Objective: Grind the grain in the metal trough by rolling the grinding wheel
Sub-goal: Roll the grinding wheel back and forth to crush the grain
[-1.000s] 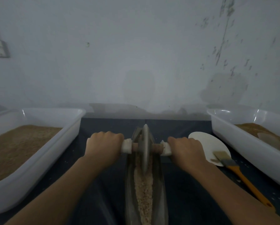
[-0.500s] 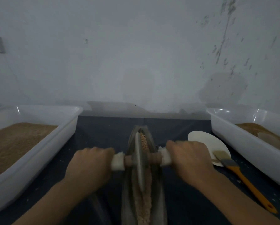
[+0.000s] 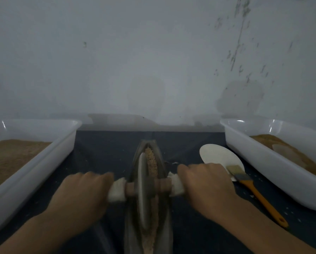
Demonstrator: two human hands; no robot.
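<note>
Grain [image 3: 151, 163] sits along the middle of the metal trough [image 3: 162, 167], bottom center of the frame, with the grinding wheel [image 3: 142, 187] standing on edge in it. Left hand [image 3: 82, 197] and right hand [image 3: 208, 186] are each wrapped tight around a cloth-padded end of the axle [image 3: 164, 185]. Wheel looks tipped a bit left, so uneven pushing could probably ride it up the wall and spill grain onto the dark cloth [image 3: 102, 153].
</note>
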